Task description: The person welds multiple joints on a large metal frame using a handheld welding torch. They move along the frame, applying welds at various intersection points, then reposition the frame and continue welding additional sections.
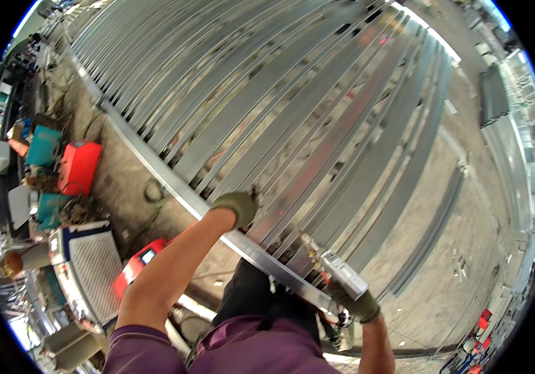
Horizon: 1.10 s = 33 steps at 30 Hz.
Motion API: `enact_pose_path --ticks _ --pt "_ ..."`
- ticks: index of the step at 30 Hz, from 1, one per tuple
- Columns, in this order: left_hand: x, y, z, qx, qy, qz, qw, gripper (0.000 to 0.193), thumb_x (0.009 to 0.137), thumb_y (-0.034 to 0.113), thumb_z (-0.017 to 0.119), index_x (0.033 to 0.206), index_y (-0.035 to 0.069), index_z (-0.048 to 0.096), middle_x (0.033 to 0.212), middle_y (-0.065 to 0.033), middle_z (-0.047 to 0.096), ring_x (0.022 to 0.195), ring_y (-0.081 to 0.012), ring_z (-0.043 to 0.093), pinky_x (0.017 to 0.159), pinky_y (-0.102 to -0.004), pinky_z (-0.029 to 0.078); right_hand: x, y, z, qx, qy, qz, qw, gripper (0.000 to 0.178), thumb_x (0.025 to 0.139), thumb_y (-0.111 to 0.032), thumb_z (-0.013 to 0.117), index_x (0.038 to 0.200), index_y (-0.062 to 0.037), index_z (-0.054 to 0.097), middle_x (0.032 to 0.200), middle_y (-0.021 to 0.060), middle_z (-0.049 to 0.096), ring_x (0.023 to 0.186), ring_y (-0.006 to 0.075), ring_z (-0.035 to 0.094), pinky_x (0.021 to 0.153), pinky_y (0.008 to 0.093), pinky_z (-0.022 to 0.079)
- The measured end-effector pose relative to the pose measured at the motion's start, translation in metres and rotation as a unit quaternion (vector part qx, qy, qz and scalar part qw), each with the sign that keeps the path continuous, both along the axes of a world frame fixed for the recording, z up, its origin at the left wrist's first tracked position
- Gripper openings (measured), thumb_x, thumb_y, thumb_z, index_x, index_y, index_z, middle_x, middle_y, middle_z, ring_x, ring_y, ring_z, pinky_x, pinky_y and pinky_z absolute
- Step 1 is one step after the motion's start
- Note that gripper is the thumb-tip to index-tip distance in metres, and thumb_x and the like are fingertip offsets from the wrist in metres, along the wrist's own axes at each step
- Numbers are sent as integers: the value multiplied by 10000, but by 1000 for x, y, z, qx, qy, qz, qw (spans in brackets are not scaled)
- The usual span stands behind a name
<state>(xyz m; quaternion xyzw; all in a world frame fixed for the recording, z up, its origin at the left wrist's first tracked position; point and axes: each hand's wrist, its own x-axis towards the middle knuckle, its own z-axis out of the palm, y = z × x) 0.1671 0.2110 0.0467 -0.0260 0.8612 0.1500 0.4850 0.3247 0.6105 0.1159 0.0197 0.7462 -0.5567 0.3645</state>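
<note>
Purple shirt fabric (261,346) fills the bottom edge, and beyond it the front rail (174,182) of a slatted metal frame crosses before the person's waist. The gloved right hand (356,305) is wrapped round a pale handheld tool (342,272), whose narrow tip angles up and leftward over the near ends of the metal bars (308,187). The gloved left hand (236,209) is by the rail at the bars' ends; a small dark shape shows at its fingertips, but whether it pinches anything cannot be told.

A red light spot (281,213) sits on one bar between the hands. If the tool puts out heat or a beam, the left hand could be hurt, because it lies close to where the tip is aimed. A one-handed grip might let the tip wander and mark the wrong bar. Bars that are not fastened could shift if leaned on. Cable (153,190) lying on the floor might catch a foot during a sidestep.
</note>
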Motion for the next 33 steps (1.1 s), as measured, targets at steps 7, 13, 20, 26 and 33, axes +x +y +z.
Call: enact_pose_path --ticks 7,13,20,26,33 --pt "9 8 -7 52 84 33 995 671 999 570 450 1201 -22 694 1189 -295 706 1165 -437 670 998 -512 516 35 -18 48 -26 45 -127 991 318 974 -149 752 1269 -50 689 1072 26 740 968 130 687 842 321 574" --pt "47 -17 9 57 139 128 980 652 949 580 578 1146 -28 708 1163 -303 709 1165 -458 661 987 -503 519 40 -36 51 -67 98 -135 984 319 954 -171 788 1243 -56 716 1105 31 764 1022 121 700 901 317 575" --pt "158 -47 6 50 182 270 944 591 869 534 702 1124 2 714 1064 -223 752 1038 -386 725 891 -454 569 44 -31 33 -65 92 -80 990 428 940 -207 805 1323 -63 682 1189 47 752 1107 131 686 957 342 568" --pt "299 -71 -74 131 234 418 868 425 879 445 750 919 26 694 716 -120 683 629 -221 692 581 -380 548 56 3 19 -117 170 -56 977 400 930 -145 793 1307 -55 692 1185 51 760 1096 147 703 954 338 573" --pt "406 17 13 244 112 684 678 273 927 296 726 816 83 596 624 -21 534 454 -162 520 409 -352 420 111 88 -17 -126 93 -39 987 240 1046 -93 627 1273 -16 615 953 -18 623 838 99 600 718 307 537"
